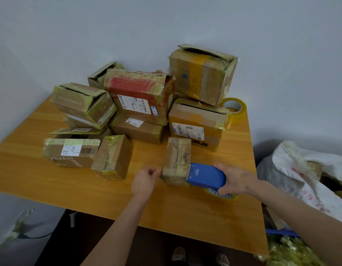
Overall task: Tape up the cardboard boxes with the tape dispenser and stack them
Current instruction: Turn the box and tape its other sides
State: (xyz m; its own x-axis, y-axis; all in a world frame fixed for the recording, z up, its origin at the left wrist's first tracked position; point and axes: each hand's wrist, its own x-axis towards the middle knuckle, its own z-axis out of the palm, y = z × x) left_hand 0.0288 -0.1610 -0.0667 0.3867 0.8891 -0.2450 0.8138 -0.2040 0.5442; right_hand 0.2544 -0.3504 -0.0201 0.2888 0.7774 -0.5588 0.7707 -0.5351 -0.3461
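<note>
Counter (51,181) is heaped with loosely piled boxes (139,96), several gaping, so most taping and stacking looks left, while my right hand (236,179) grips the dispenser (206,176) against the near small box (177,160), left hand (145,179) pinched shut beside it.

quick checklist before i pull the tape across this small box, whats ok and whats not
1. Tape dispenser gripped by the right hand: ok.
2. Dispenser's front edge against the small box: ok, it meets the box's right side.
3. Left hand steadying the box: not ok, it sits just left of the box, fingers pinched; contact cannot be told.
4. Tape end stuck to the box: cannot tell, the tape is clear.
5. Flaps of the small box closed: ok, the top seam looks shut.
6. Room on the table in front of the box: ok.
</note>
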